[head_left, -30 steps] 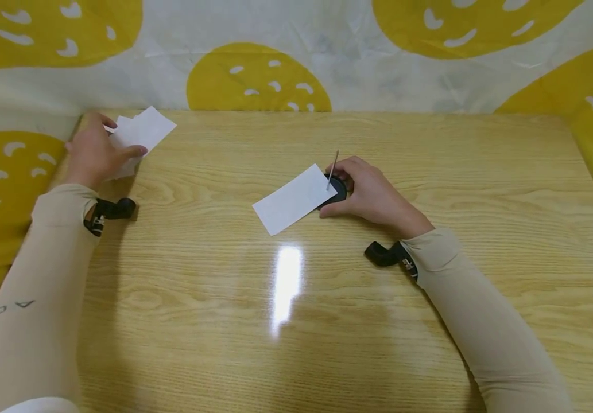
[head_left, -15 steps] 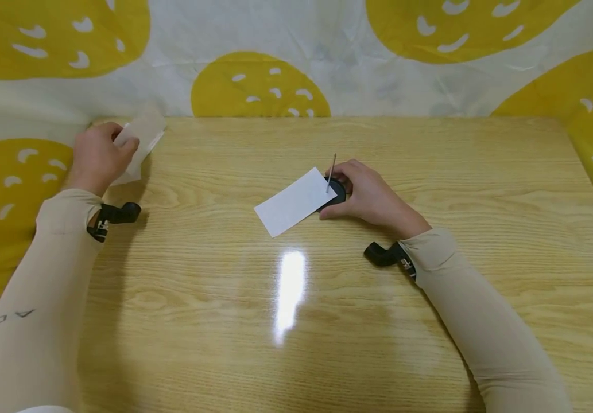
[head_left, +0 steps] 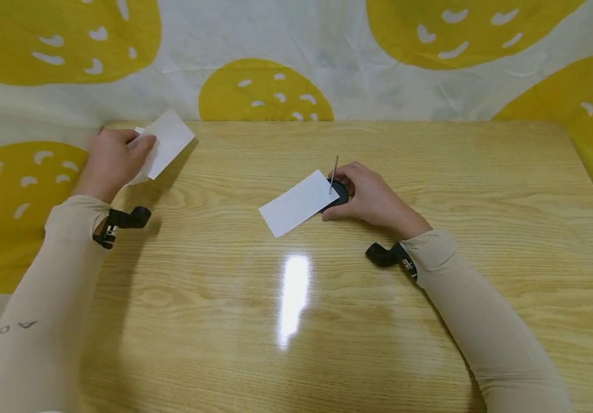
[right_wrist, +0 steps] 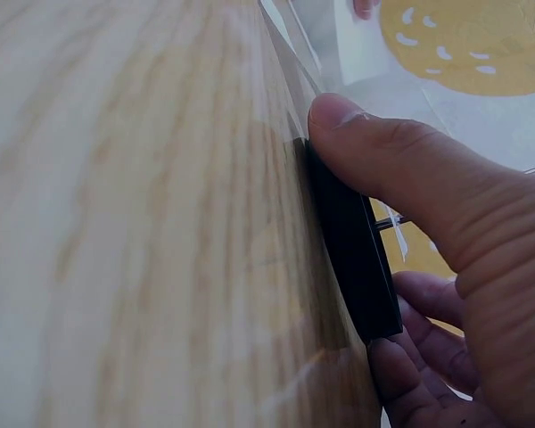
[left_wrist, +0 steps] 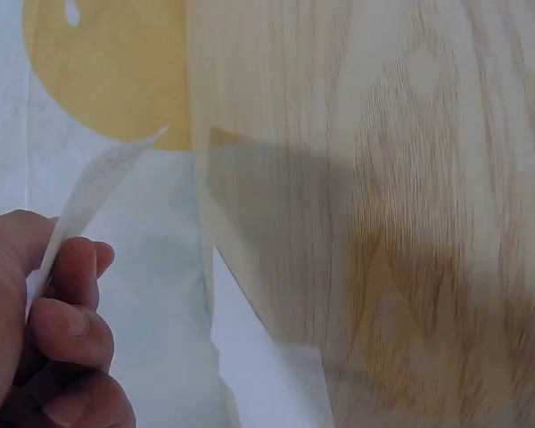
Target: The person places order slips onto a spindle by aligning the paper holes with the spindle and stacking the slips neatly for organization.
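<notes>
At the far left of the table, my left hand [head_left: 117,158] pinches a white paper slip [head_left: 172,139] between thumb and fingers. In the left wrist view this slip [left_wrist: 89,192] is seen nearly edge-on and bends slightly. Below it lie other white slips [left_wrist: 263,374], partly hidden in the head view by the hand. My right hand [head_left: 371,192] grips the round black base [head_left: 342,193] of a bill spike, thumb and fingers on its edge. Its thin metal spike [head_left: 334,172] stands up through one end of another white slip [head_left: 296,205]. The right wrist view shows the black base [right_wrist: 352,241] on the table.
The wood-grain table [head_left: 213,298] reaches back to a white cloth [head_left: 348,86] with yellow patterns, which also hangs along the left side. A black wrist camera [head_left: 133,218] juts from the left sleeve, another black camera [head_left: 381,255] from the right.
My left hand has lifted a slip off the other slips and moved a little to the right with it. The right hand keeps its grip on the bill spike's base.
</notes>
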The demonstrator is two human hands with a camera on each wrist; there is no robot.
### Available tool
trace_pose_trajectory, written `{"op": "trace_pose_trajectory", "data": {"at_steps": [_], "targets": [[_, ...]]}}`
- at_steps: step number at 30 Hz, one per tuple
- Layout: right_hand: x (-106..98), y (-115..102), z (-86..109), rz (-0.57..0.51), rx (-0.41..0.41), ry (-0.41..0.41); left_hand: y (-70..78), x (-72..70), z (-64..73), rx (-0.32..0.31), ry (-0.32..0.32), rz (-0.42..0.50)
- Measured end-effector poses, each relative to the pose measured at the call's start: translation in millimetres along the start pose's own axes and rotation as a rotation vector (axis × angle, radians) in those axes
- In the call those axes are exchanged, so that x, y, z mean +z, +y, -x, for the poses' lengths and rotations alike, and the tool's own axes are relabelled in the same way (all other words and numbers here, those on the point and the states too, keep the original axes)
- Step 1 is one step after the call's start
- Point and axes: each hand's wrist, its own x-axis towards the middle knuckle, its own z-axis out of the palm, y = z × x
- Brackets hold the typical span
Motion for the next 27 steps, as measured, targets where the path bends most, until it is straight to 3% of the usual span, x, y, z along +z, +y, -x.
{"op": "trace_pose_trajectory", "data": {"at_steps": [7,16,27], "targets": [[-1,0,-1.5,0.003,-0.004,0.005,13.9,8.7,6.9,0.053,0.107,0.125],[-2,1,1.7,-0.004,0.008,0.008,43.2,20.7,21.8,0.019,0.039,0.224],[-3,-3,5.7,-0.014,-0.008,0.014,71.6,32.7,33.9,0.017,0.027,0.415]]}}
